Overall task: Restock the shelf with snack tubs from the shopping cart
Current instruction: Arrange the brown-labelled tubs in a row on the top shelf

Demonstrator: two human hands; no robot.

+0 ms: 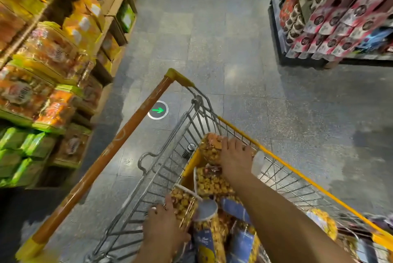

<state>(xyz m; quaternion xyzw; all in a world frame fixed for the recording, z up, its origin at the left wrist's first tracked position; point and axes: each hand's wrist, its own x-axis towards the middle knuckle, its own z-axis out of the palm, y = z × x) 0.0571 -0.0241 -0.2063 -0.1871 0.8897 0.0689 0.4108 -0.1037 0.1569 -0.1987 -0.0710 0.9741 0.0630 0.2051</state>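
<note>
Blurring hides tub labels; right hand covers one.

Grey speckled floor tiles stretch out ahead of me. A round floor marker with a green arrow sits on them just beside my cart's handle. Across the aisle to my right stands a dark display stand stacked with pink and red boxes, blurred at this range.
</note>
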